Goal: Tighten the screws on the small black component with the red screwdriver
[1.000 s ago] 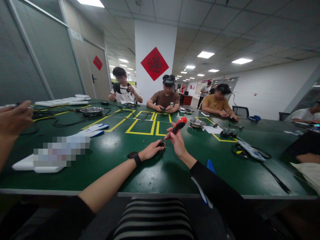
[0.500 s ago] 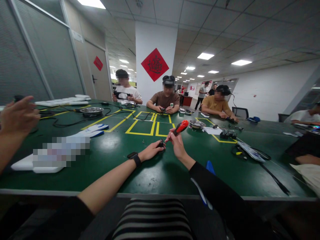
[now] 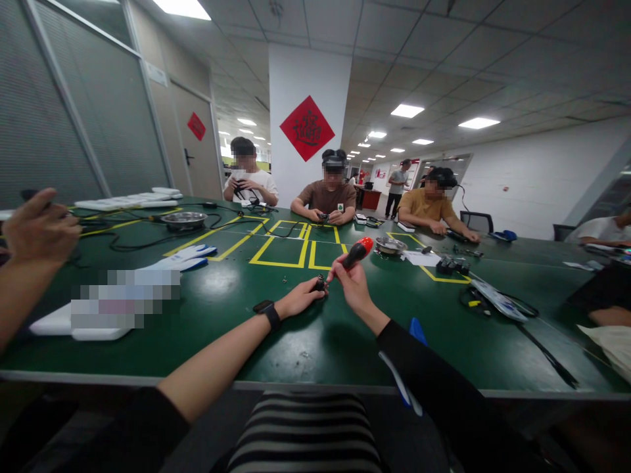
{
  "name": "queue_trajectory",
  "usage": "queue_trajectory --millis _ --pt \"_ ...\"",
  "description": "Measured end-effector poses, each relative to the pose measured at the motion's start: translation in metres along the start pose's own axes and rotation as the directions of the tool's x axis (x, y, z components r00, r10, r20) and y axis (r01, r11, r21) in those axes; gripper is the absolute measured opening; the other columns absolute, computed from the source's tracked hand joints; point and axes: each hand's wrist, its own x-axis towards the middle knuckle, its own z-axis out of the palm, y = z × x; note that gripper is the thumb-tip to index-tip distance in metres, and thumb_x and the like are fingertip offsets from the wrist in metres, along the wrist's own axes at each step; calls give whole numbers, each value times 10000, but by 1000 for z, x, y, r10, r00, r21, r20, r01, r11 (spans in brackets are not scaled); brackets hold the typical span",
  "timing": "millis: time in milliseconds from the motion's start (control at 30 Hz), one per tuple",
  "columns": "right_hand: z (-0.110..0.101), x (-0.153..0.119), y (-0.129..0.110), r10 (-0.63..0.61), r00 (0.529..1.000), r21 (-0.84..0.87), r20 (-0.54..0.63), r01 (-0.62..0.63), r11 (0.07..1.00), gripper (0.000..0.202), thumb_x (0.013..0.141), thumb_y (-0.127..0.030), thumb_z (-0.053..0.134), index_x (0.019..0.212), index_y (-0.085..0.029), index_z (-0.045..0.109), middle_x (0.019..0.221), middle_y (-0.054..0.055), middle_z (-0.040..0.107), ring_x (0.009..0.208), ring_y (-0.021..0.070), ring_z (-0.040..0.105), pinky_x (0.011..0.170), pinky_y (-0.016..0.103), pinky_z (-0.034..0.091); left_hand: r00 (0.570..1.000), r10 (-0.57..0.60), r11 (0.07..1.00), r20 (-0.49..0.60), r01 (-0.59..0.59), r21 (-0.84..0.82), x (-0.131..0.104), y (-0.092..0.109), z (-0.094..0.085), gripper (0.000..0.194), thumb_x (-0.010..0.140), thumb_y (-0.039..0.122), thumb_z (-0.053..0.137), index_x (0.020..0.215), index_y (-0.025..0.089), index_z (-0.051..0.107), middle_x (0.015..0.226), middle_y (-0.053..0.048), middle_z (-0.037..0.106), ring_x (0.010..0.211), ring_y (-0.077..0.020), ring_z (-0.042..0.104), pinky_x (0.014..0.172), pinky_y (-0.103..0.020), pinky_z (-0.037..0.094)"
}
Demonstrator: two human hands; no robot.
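My left hand [image 3: 302, 299] is closed around a small black part [image 3: 320, 283] just above the green table; its shape is mostly hidden by the fingers. In my right hand [image 3: 353, 288] is a screwdriver [image 3: 359, 252] with a red and black handle, gripped by the fingers and tilted up to the right. Its lower end points toward the black part; whether it touches the part I cannot tell. A tiny loose piece [image 3: 284, 280] lies on the table beyond my left hand.
White-and-blue gloves [image 3: 197, 255] and white packages [image 3: 54, 320] lie to the left. Metal bowls [image 3: 185, 221] [image 3: 391, 246] stand farther back. Black parts [image 3: 452, 265], a cable and a blue item [image 3: 417, 330] are on the right. Co-workers sit around the table [image 3: 221, 355]; one hand [image 3: 42, 230] reaches in at left.
My hands keep nearly the same pose, and the screwdriver handle has turned slightly. Across the table, the person in white has brought the hands and the black item closer to the body.
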Motion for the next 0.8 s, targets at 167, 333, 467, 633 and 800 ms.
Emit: queue_trajectory --millis 167,333,467,633,800 --pt "-1 -1 2 13 1000 101 16 -14 995 229 827 -295 501 1045 -241 457 788 -27 511 601 94 527 599 244 472 1000 4 1000 20 -4 1 0 3 0 297 806 240 485 1077 134 543 1015 -65 629 950 -196 553 902 -320 403" --pt "-3 -1 -2 -15 999 -31 -34 14 999 335 843 -321 485 1169 -255 446 1014 28 547 704 113 564 689 280 496 1000 -20 1000 11 20 -21 -1 4 1 312 805 256 486 1090 139 538 1016 -63 632 950 -197 557 895 -323 410" --pt "-4 1 -1 -26 999 -104 -28 23 994 332 828 -318 537 1141 -227 473 941 31 597 729 124 582 731 288 494 1000 -19 999 19 19 -30 -1 4 0 311 804 261 486 1087 141 537 1024 -63 627 952 -197 559 892 -322 413" --pt "-4 2 0 -36 998 -62 -47 33 998 218 813 -338 558 981 -201 535 1093 60 567 724 115 588 695 274 498 1000 -8 1000 14 8 -27 -1 2 0 309 805 262 484 1085 143 535 1020 -61 625 955 -200 557 902 -334 406" --pt "-7 4 3 61 998 70 3 -61 996 186 828 -344 539 949 -203 516 798 -5 570 604 102 559 615 255 478 1000 -11 1000 17 11 -21 -1 3 0 317 806 241 476 1102 138 527 1036 -60 622 958 -196 554 902 -326 402"
